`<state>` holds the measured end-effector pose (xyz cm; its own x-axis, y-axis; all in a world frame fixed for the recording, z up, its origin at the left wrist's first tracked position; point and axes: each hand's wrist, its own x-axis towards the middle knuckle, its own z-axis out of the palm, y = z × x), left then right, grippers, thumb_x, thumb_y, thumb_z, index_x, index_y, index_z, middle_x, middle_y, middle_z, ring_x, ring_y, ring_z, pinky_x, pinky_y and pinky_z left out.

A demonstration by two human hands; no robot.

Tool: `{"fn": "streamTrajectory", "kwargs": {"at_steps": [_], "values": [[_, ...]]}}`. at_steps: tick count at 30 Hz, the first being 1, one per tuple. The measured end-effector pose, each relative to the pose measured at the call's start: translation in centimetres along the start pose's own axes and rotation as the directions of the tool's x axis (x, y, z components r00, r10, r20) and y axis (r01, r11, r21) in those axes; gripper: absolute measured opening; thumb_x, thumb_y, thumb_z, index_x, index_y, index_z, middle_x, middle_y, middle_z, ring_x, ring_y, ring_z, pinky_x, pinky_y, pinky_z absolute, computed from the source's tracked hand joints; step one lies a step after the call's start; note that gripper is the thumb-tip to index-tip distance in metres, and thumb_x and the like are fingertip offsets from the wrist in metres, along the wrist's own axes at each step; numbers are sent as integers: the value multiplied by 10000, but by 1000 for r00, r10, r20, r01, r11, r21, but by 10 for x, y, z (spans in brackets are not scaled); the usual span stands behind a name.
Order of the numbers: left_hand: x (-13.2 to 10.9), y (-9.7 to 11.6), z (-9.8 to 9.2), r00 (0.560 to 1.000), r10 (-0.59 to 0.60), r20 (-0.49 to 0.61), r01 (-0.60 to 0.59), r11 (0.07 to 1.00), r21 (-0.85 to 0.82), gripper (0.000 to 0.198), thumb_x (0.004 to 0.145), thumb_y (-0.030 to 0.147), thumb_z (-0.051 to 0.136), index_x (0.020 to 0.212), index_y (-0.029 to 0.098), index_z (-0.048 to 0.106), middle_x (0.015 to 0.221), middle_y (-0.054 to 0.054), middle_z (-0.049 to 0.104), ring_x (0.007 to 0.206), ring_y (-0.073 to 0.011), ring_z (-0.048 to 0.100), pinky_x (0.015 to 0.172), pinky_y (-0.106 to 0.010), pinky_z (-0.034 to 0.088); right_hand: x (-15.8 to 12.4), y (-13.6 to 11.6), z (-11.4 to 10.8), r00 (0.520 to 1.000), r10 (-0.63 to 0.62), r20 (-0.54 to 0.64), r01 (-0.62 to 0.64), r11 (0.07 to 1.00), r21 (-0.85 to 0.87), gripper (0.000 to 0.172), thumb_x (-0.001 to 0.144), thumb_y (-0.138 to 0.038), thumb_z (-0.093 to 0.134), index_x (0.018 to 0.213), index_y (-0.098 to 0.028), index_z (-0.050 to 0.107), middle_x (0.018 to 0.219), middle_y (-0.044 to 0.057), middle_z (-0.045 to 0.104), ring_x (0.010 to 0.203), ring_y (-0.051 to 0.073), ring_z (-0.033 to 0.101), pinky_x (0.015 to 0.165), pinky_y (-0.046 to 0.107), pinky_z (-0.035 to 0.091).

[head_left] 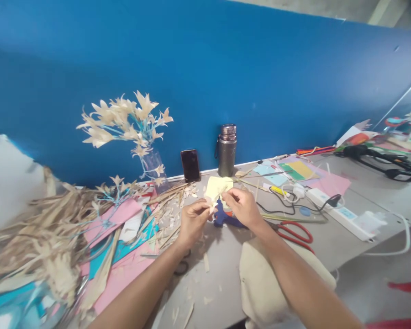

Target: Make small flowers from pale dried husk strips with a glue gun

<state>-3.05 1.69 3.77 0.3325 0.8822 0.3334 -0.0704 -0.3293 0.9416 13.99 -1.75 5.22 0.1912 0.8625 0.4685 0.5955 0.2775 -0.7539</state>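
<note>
My left hand (pixel 194 221) is closed, its thumb and fingertips pinching a small cream flower (pixel 213 208) that looks made of dried husk. Close beside it, my right hand (pixel 243 206) is closed too, fingertips together over the yellow paper; whatever they pinch is too small to make out. Just below and between the hands lies a blue glue gun (pixel 222 215), partly covered by the right hand. A pad of yellow paper (pixel 216 183) is right behind the fingers.
Dried husks (pixel 30 233) and pink sheets (pixel 130 274) crowd the left. A vase of husk flowers (pixel 152 167), a phone (pixel 190 165) and a steel flask (pixel 227 153) stand at the blue wall. Red-handled scissors (pixel 296 233) and a power strip (pixel 342 217) lie right.
</note>
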Motion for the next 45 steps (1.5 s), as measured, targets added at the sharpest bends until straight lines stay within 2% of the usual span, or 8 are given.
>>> {"fn": "streamTrajectory", "kwargs": {"at_steps": [15,20,25,28,31,35,42,45], "values": [[0,49,-7,997,-50,65,54,997,-60,211,669,291,766,540,167,654,591,-5,615,546,-117,521,544,-252,433,7,25,8,991,-19,130,36,990,-133,376,898,-402,551,592,-187,577,567,-16,569,556,130,488,560,249,297],[-52,58,-49,991,-128,-32,130,987,96,293,717,334,756,499,169,653,620,-47,652,656,-163,595,617,-266,466,7,27,6,986,-6,165,34,986,-165,390,901,-421,531,592,-191,592,545,-6,587,548,141,504,552,257,291],[-124,45,-99,921,-316,-227,354,923,153,331,738,414,736,538,161,659,581,-40,626,553,-152,559,515,-255,429,4,26,7,973,-37,227,84,977,-198,372,893,-412,528,595,-199,593,581,2,609,550,147,506,560,265,297],[-145,43,-117,903,-307,-301,370,912,179,349,745,414,732,518,167,634,536,-17,582,546,-139,534,542,-248,431,2,27,9,962,-47,271,103,975,-197,377,891,-412,518,590,-200,596,585,13,619,552,155,517,565,271,311],[-143,47,-123,919,-270,-287,342,907,243,384,736,417,735,459,181,609,511,-22,577,573,-155,549,560,-251,444,1,29,11,952,-19,306,91,971,-222,403,892,-444,509,582,-201,592,570,16,620,549,163,529,564,276,322],[-125,48,-116,919,-372,-135,388,913,124,328,726,401,738,503,180,640,535,-24,594,537,-147,544,519,-249,432,0,32,13,941,30,338,56,969,-242,385,885,-464,516,629,-200,629,591,15,643,562,168,545,577,278,347],[-89,38,-105,917,-397,34,394,916,73,174,715,320,726,642,166,695,556,-1,569,492,-120,499,451,-227,378,3,39,12,959,64,277,15,962,-274,342,860,-456,539,689,-195,677,625,27,680,570,176,566,569,283,375],[-80,29,-104,946,-323,4,322,943,86,177,728,281,696,596,170,657,550,12,543,511,-116,489,484,-228,396,3,41,13,957,64,282,19,959,-284,354,861,-471,537,682,-199,674,614,26,676,563,178,564,562,286,379]]}}
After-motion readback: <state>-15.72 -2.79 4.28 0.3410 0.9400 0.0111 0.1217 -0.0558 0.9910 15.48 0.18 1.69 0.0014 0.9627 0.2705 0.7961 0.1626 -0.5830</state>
